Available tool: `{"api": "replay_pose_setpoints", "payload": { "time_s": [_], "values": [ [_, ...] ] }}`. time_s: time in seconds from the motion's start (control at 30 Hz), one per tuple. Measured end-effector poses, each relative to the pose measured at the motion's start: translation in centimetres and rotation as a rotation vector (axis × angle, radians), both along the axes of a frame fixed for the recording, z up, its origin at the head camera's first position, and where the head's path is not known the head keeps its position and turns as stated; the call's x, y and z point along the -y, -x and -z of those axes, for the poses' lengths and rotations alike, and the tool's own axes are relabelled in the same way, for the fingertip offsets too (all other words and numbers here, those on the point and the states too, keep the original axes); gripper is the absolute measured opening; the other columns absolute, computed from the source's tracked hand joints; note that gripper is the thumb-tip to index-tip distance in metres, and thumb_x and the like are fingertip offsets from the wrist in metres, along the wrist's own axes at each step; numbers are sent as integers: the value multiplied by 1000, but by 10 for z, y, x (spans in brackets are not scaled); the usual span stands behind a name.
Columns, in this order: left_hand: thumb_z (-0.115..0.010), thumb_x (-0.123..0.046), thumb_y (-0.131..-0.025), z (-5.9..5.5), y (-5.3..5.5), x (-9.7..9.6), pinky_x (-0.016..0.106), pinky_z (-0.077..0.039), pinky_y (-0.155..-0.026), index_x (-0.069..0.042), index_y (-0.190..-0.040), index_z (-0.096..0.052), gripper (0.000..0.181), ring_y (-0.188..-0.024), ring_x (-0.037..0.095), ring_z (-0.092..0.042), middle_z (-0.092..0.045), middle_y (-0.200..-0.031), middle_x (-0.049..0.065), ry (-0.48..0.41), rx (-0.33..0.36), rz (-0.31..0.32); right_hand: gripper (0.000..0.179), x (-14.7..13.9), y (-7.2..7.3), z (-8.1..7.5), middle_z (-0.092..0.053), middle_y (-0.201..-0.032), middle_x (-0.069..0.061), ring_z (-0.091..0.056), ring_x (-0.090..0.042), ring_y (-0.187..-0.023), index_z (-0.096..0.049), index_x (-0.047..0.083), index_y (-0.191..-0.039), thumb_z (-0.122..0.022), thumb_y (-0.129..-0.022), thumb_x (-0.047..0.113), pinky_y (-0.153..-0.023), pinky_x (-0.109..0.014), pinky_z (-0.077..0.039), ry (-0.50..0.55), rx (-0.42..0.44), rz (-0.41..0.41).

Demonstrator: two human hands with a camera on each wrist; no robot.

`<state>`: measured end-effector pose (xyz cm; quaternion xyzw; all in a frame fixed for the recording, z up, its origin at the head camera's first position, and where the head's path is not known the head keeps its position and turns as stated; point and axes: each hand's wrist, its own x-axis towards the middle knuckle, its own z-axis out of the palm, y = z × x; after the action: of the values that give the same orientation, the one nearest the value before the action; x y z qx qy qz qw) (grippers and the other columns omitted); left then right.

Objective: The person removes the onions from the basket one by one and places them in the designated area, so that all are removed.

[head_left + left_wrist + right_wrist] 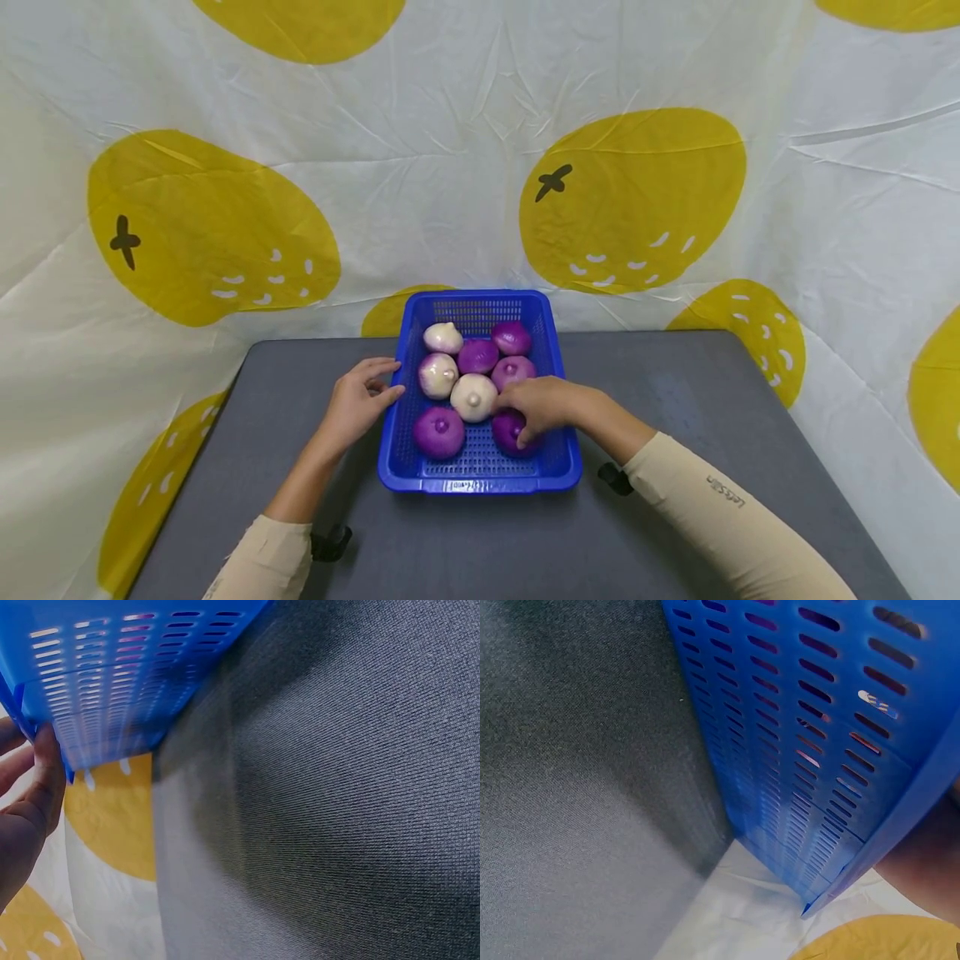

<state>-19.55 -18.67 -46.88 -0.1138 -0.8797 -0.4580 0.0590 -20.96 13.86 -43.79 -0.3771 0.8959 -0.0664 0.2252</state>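
A blue plastic basket (480,485) holds several onions, some purple and some whitish. My right hand (546,407) reaches over the basket's right rim and grips a purple onion (507,432) in the front right corner, partly covering it. Beside its fingertips lies a white onion (473,397); another purple onion (438,432) sits at the front left. My left hand (363,401) holds the basket's left rim, thumb and fingers at the edge. In the left wrist view, its fingers (49,776) touch the rim by the slotted wall. The right wrist view hides the right fingers behind the basket wall (780,735).
The basket stands on a dark grey table (645,375), close to its back edge. Behind hangs a white cloth (450,208) with yellow fruit prints. More onions, such as a whitish one (443,338) and a purple one (512,337), fill the basket's back half.
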Motion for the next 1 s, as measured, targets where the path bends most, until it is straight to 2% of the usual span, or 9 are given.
{"api": "replay_pose_setpoints", "payload": {
  "time_s": [0.2,0.33,0.63,0.87,1.0],
  "values": [
    [-81,-7,-89,0,0,-1,20,-52,-69,2,-125,-72,38,-83,23,-70,-67,-133,18,0,-3,-2,54,1,-2,-2,-71,-121,4,-63,-15,-110,-67,21,-127,-90,-78,25,-99,-41,-52,-23,-3,-19],
    [-80,-8,-89,0,-1,-2,21,-52,-69,2,-126,-72,39,-83,23,-69,-67,-133,18,3,0,-1,55,-1,-3,-4,-71,-121,2,-63,-16,-110,-68,19,-128,-90,-78,22,-100,-41,-52,16,21,-26],
    [-80,-8,-89,0,-3,-2,21,-52,-68,2,-126,-71,39,-82,22,-69,-67,-132,19,10,-9,-3,60,-12,-3,-18,-65,-140,-5,-56,-24,-131,-62,8,-141,-83,-86,20,-111,-45,-47,195,86,-38],
    [-80,-9,-90,0,-3,-2,22,-52,-68,1,-128,-71,40,-83,22,-69,-66,-132,18,13,-1,-9,61,-31,-6,-32,-58,-147,-11,-53,-30,-137,-59,7,-143,-82,-89,25,-111,-50,-47,395,10,1],
    [-80,-8,-90,-1,-3,-2,21,-52,-68,2,-127,-71,40,-82,22,-69,-66,-132,19,12,-1,-7,63,-46,-7,-38,-57,-148,-11,-54,-32,-137,-59,12,-144,-83,-89,28,-108,-52,-49,510,-43,76]
  ]
}}
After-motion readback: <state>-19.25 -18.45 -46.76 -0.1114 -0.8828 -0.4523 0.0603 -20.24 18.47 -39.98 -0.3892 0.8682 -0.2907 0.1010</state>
